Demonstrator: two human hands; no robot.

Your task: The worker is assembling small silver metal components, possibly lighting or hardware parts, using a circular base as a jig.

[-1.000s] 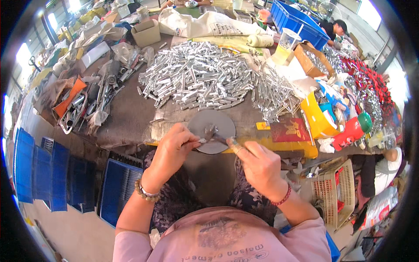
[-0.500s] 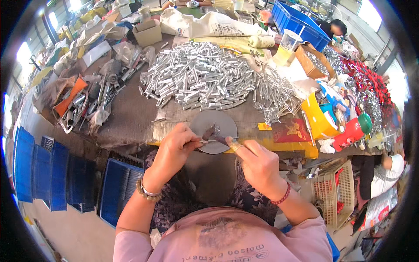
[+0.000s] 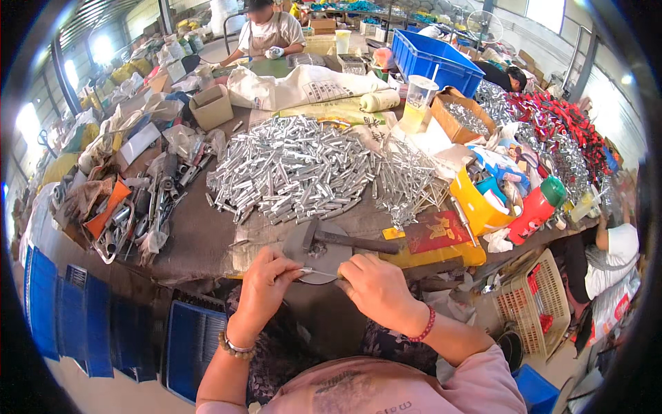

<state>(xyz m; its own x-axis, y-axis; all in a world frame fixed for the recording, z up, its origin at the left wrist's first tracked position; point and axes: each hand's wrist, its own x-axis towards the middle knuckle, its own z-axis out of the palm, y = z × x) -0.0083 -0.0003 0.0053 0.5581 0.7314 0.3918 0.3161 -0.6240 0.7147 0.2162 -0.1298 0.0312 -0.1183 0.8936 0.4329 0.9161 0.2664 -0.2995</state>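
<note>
Over the near table edge, my left hand (image 3: 267, 284) pinches a small silver metal piece. From it a thin metal rod (image 3: 321, 273) runs across to my right hand (image 3: 378, 290), whose closed fingertips meet its other end. Just beyond my fingers a hammer (image 3: 352, 240) lies on a round grey metal plate (image 3: 296, 241), its handle pointing right. Farther back spreads a big heap of short silver metal tubes (image 3: 293, 169). Right of that heap is a smaller pile of thin metal rods (image 3: 408, 183).
Scrap tubes and an orange piece (image 3: 109, 210) crowd the left. A yellow container (image 3: 476, 203), red bottle (image 3: 538, 210) and drink cup (image 3: 417, 103) stand right. Blue crates (image 3: 196, 345) and a beige basket (image 3: 534, 307) flank me below. Another person (image 3: 272, 34) sits across the table.
The view has tilted up, bringing the person across the table into sight. The hammer, earlier close to my right fingers, now lies on the plate. My hands remain close together.
</note>
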